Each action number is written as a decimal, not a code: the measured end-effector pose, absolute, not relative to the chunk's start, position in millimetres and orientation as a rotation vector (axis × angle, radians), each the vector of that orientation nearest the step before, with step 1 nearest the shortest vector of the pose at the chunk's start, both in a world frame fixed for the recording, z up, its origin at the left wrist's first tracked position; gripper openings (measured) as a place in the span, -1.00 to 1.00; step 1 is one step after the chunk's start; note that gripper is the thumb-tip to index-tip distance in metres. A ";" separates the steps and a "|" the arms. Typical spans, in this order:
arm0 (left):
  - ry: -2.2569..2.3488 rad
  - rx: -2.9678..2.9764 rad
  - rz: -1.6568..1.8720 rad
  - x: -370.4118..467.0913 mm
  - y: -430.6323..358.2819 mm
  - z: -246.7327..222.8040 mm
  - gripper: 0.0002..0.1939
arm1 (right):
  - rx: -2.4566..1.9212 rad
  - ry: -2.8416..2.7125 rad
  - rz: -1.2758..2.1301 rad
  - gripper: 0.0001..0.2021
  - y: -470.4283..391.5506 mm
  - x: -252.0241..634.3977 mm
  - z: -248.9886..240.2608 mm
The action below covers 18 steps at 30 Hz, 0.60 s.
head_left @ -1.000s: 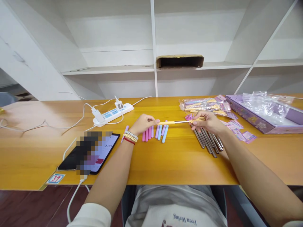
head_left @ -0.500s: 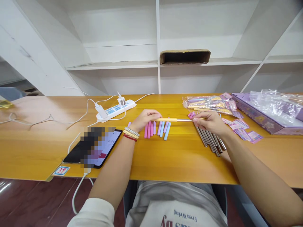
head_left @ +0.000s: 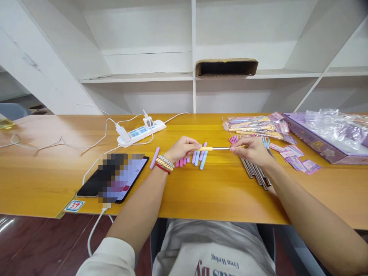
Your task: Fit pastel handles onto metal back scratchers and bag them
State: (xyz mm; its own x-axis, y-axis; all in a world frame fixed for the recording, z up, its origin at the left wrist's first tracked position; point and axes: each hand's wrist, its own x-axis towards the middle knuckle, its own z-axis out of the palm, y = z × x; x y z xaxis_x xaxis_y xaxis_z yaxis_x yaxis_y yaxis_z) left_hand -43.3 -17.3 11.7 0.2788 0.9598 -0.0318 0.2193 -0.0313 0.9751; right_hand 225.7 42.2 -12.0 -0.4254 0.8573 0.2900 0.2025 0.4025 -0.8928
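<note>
"What's laid out on the desk (head_left: 218,199)?"

"A purple box (head_left: 316,143) near the far right corner, then bagged back scratchers (head_left: 253,126) by the far edge, right of centre. Those look complete, I'd say."

"And the others?"

"Several steel-shafted scratchers (head_left: 255,174) lie nearer the right edge than the left, bare shafts towards the near edge. They look unfinished: no handles on them. Loose handle sleeves (head_left: 203,161) in pink, purple and blue sit around mid-desk."

"Where's the one in hand?"

"Above mid-desk. The yellow back scratcher (head_left: 220,148) has its handle on, with bare steel showing beyond it. Its long axis runs side to side, roughly along the near edge, head end towards the right edge."

"The grip?"

"Left hand (head_left: 184,148) pinched closed on the handle; right hand (head_left: 253,150) closed around the head end, mostly hiding it."
</note>
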 end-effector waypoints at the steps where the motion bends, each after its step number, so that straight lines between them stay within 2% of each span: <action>1: 1.150 1.485 0.881 -42.7 -17.8 11.0 -0.67 | -0.911 -1.847 1.057 -0.74 41.7 224.6 -13.6; 9: 1.168 1.471 0.955 -37.7 -19.0 6.9 -0.65 | -0.892 -1.807 1.040 -0.75 41.1 222.7 -15.8; 18: 1.342 1.636 0.807 -31.0 -23.8 7.3 -0.58 | -0.950 -1.920 1.087 -0.71 43.3 226.2 -13.8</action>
